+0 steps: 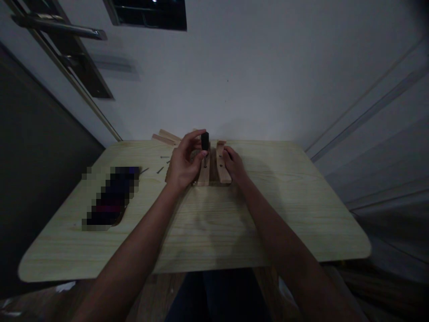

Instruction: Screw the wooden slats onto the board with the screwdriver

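My left hand (183,162) is closed on the black handle of a screwdriver (205,141), which stands upright. Its shaft points down at a hole in a light wooden strip (203,178). Whether the tip sits in a screw there is too small to tell. My right hand (236,166) grips the side of a second wooden piece (221,169), which has dark holes along it and a curved top end. Both pieces lie side by side over a darker brown base, partly covered by my hands.
Several loose screws (160,170) lie left of my left hand. Behind them are more wooden strips (166,136). A blurred-out dark, phone-like object (114,197) rests on the left of the pale wooden table (214,237). A white wall (254,80) rises behind the table, with a metal door handle (63,29) at upper left.
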Demonstrator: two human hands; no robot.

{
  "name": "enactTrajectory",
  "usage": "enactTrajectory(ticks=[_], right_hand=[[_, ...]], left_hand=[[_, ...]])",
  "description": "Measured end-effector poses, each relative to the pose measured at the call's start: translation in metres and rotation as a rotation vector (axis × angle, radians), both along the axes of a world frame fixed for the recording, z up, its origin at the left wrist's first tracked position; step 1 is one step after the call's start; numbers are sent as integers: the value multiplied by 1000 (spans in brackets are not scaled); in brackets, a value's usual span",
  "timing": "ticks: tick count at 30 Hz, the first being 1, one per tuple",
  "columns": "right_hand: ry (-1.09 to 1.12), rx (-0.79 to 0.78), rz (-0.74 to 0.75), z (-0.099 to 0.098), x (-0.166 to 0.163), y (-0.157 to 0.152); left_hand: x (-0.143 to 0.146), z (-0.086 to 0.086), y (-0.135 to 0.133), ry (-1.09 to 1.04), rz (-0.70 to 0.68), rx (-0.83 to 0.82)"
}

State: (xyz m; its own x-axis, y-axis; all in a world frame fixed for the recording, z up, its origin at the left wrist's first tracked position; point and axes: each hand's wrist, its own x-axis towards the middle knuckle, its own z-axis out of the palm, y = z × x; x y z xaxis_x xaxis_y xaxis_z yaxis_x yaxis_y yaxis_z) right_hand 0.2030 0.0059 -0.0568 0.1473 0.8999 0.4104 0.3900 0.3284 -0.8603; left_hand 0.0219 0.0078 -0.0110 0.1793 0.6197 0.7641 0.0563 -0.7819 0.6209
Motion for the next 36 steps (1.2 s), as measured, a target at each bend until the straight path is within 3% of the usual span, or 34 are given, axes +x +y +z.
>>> enactTrajectory(ticks=[8, 17, 29, 36], right_hand=[[-20, 2, 28, 1, 1, 0], [-4, -5, 6, 1, 0, 0], [2, -11, 23, 1, 1, -1], [11, -15, 15, 1, 0, -1]], left_hand=[[-1, 5, -10, 43, -68, -47], [2, 0, 0, 11, 110, 53], [0, 2, -9, 20, 31, -37], [-2, 5, -8, 22, -88, -70]])
